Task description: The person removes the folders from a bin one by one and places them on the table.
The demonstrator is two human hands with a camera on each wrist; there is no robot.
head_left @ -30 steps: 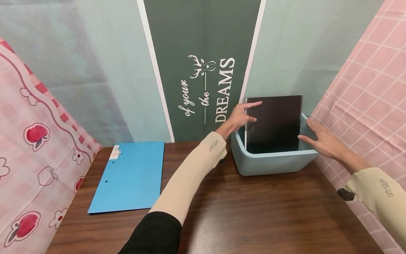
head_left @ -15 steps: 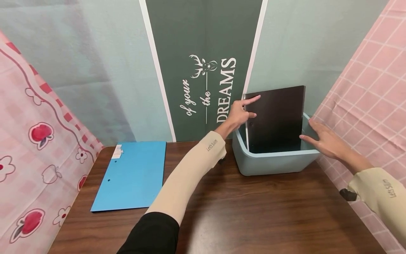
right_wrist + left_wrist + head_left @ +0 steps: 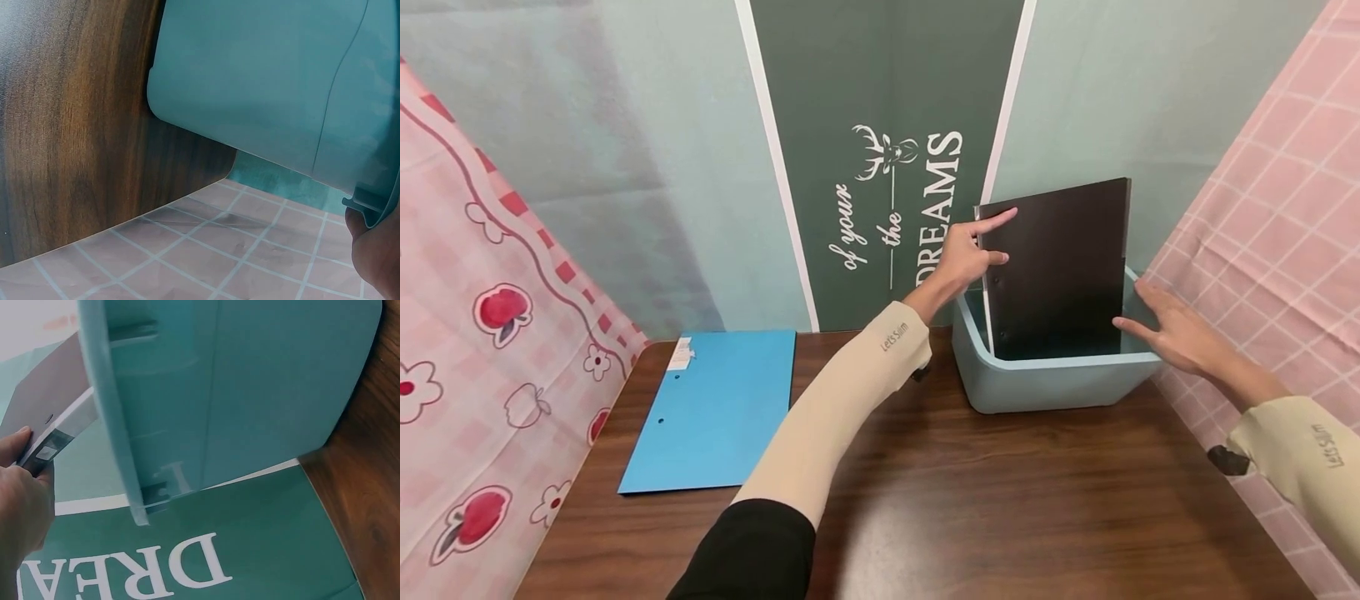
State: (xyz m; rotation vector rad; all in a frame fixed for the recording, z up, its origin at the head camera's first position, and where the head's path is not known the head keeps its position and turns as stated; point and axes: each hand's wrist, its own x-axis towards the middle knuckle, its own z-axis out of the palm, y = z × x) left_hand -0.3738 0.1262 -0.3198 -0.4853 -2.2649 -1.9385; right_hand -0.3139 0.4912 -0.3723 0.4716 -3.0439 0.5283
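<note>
A black binder [image 3: 1060,267] stands tilted in a light blue plastic bin [image 3: 1060,385], its upper part above the rim. My left hand [image 3: 964,254] grips the binder by its left edge, thumb and index finger on the front face. The left wrist view shows that hand [image 3: 25,503] around the binder's narrow spine [image 3: 62,434], which carries a small label. My right hand [image 3: 1176,329] holds the bin's right rim, thumb inside. In the right wrist view, fingers [image 3: 359,225] curl under the rim. The binder's lower end is hidden inside the bin.
A blue binder [image 3: 718,412] with two holes and a torn white label lies flat at the left of the brown wooden table [image 3: 1000,500]. A green printed cloth [image 3: 880,75] hangs behind. Pink cloths [image 3: 1262,250] border the left and right sides.
My left hand has raised the black binder higher out of the bin, its right top corner rising most. My right hand stays on the bin's rim. The blue binder stays put.
</note>
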